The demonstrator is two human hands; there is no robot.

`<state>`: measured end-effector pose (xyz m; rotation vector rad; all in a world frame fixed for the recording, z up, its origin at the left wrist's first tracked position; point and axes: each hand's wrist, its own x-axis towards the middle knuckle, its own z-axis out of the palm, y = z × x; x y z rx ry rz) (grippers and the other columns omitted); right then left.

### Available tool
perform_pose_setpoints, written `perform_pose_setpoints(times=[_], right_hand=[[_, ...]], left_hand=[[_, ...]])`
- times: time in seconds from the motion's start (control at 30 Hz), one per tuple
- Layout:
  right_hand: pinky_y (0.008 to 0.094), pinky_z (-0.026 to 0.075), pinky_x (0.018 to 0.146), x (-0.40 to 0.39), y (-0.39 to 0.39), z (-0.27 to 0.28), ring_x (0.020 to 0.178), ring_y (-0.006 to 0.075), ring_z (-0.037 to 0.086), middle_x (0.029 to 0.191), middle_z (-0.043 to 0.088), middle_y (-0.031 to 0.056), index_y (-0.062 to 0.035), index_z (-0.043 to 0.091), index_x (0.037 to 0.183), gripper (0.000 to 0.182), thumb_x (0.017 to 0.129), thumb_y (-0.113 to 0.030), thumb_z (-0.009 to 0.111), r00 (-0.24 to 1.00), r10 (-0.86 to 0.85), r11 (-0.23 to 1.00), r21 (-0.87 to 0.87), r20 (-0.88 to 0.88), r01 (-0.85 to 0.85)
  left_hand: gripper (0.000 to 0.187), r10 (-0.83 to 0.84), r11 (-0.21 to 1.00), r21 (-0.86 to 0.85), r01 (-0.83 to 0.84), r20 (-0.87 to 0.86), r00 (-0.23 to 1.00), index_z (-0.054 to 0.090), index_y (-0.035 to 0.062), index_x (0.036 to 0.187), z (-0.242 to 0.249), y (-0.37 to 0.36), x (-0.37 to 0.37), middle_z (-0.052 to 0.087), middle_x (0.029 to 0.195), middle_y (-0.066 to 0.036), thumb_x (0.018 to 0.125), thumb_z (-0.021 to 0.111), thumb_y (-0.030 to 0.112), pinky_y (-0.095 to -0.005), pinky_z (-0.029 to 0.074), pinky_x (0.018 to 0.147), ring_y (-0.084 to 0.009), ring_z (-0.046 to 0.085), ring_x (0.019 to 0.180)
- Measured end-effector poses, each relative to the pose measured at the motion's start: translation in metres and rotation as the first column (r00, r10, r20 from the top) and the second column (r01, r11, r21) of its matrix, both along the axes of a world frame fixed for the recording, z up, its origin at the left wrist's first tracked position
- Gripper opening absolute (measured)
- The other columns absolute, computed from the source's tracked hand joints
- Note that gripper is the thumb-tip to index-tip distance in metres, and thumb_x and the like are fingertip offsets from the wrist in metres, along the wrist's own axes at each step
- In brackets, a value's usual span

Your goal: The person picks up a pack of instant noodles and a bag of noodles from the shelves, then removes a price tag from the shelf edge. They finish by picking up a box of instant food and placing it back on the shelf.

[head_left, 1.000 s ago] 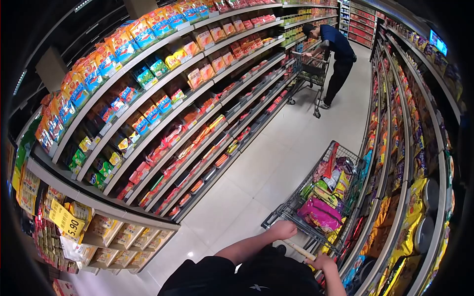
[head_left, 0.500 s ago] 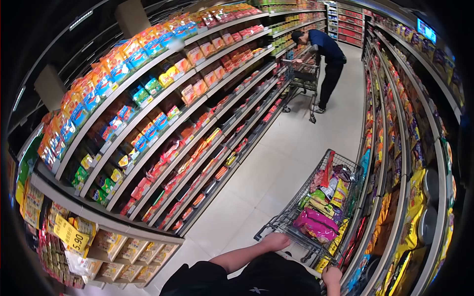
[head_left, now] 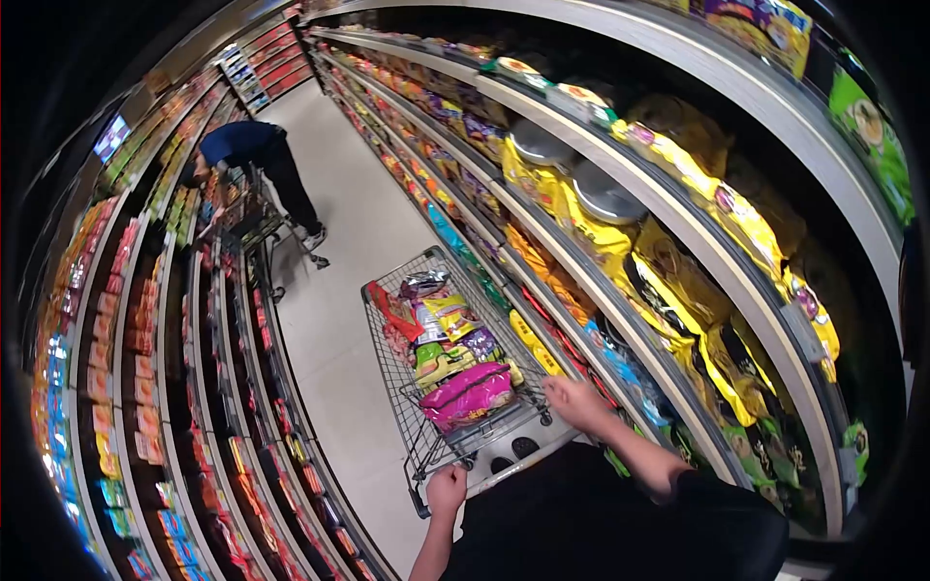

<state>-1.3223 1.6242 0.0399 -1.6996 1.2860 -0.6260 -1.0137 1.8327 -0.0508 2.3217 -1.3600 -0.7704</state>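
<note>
A wire shopping cart (head_left: 394, 402) stands in front of me, with a pink bag (head_left: 467, 395), a yellow packet (head_left: 451, 318), a red packet (head_left: 393, 312) and other bagged goods inside. My left hand (head_left: 447, 489) is closed around the left part of the cart's handle. Off the handle, my right hand (head_left: 576, 402) is above the cart's right rear corner, beside the lower shelves. Its fingers are loosely bent and apart, with nothing visible in them. Yellow packages (head_left: 535, 343) lie just beyond these fingers.
Shelves of yellow bags (head_left: 668, 320) and round metal lids (head_left: 607, 192) line the right side. Shelves of packaged goods (head_left: 102, 353) run along the left. Farther up the aisle, a person in dark clothes (head_left: 281, 174) bends over another cart (head_left: 254, 218).
My view has turned toward the right-hand shelves. My right hand has left the cart handle and moved forward near the shelf. My left hand stays on the handle.
</note>
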Motion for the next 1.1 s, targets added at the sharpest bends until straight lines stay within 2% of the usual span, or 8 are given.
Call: perform_pose_setpoints(times=[0.07,0.13,0.2,0.27,0.4,0.6,0.9,1.1], right_hand=[[0.0252,0.041,0.059,-0.001,-0.025,0.0,0.064,0.0038,0.049,0.069,0.053,-0.0041,-0.006,0.073,0.122,0.021,0.104,-0.017,0.072,0.975,-0.155,0.977,-0.121,0.157,0.174],[0.0221,0.034,0.056,-0.001,-0.046,0.044,0.064,0.001,0.042,0.071,0.049,-0.0084,-0.0036,0.071,0.121,0.019,0.106,-0.014,0.071,0.89,-0.23,0.933,-0.17,0.395,0.317],[0.0215,0.031,0.055,-0.01,-0.071,0.055,0.062,0.001,0.04,0.072,0.05,-0.0087,-0.0032,0.069,0.117,0.014,0.109,-0.015,0.067,0.745,-0.243,0.92,-0.095,0.621,0.38],[0.0218,0.031,0.053,-0.022,-0.082,0.097,0.06,0.0015,0.04,0.071,0.051,-0.0071,-0.0035,0.069,0.111,0.018,0.112,-0.021,0.064,0.638,-0.303,0.925,0.058,0.708,0.375],[0.0221,0.023,0.042,-0.037,-0.119,0.14,0.049,0.004,0.038,0.066,0.05,-0.0042,-0.0055,0.064,0.103,0.044,0.116,-0.045,0.052,0.571,-0.383,0.919,0.238,0.726,0.315],[0.0234,0.027,0.044,-0.029,-0.195,0.161,0.05,0.0057,0.045,0.069,0.056,-0.0021,-0.0045,0.065,0.103,0.06,0.112,-0.061,0.046,0.535,-0.456,0.889,0.383,0.711,0.249],[0.027,0.045,0.048,-0.017,-0.24,0.148,0.054,0.0133,0.054,0.073,0.063,0.0028,0.0048,0.069,0.111,0.06,0.112,-0.044,0.035,0.535,-0.54,0.833,0.504,0.65,0.228],[0.0277,0.042,0.047,-0.012,-0.248,0.141,0.052,0.0133,0.051,0.072,0.061,0.0029,0.0041,0.069,0.108,0.055,0.109,-0.038,0.034,0.483,-0.534,0.845,0.455,0.694,0.281]], left_hand=[[0.044,-0.011,0.999,-0.034,0.012,0.022,1.0,0.071,0.0021,0.081,-0.01,0.002,0.002,0.072,0.083,-0.023,0.103,0.059,0.039,-0.0552,0.055,0.072,-0.0452,0.071,0.081],[0.044,-0.038,0.999,-0.029,0.038,0.002,0.999,0.069,0.0001,0.079,-0.008,0.003,0.001,0.07,0.08,-0.024,0.103,0.06,0.036,-0.0553,0.054,0.071,-0.046,0.07,0.079],[0.043,-0.018,0.999,-0.043,0.017,-0.017,1.0,0.068,-0.0009,0.079,-0.011,-0.001,0.002,0.069,0.08,-0.025,0.102,0.061,0.035,-0.0546,0.053,0.071,-0.0464,0.068,0.077],[0.044,-0.048,0.998,-0.041,0.047,-0.014,0.999,0.068,-0.0019,0.08,-0.013,-0.002,0.005,0.069,0.082,-0.025,0.102,0.062,0.035,-0.0539,0.052,0.071,-0.0465,0.068,0.078],[0.043,-0.038,0.999,-0.025,0.037,-0.026,0.999,0.069,-0.0029,0.081,-0.009,-0.004,0.002,0.068,0.082,-0.026,0.102,0.061,0.034,-0.0531,0.052,0.071,-0.0465,0.068,0.078],[0.044,-0.015,1.0,0.005,0.015,-0.103,0.995,0.07,-0.0032,0.083,-0.008,-0.003,0.004,0.068,0.077,-0.027,0.101,0.062,0.035,-0.0518,0.052,0.069,-0.0463,0.069,0.074],[0.046,-0.027,0.999,-0.04,0.024,-0.072,0.997,0.071,-0.003,0.083,-0.015,0.0,0.01,0.068,0.079,-0.028,0.101,0.061,0.038,-0.0534,0.053,0.07,-0.0478,0.069,0.075],[0.045,-0.007,0.996,-0.085,0.001,-0.071,0.997,0.072,-0.0017,0.084,-0.01,-0.002,0.008,0.069,0.08,-0.028,0.1,0.06,0.038,-0.055,0.054,0.07,-0.0474,0.07,0.077]])
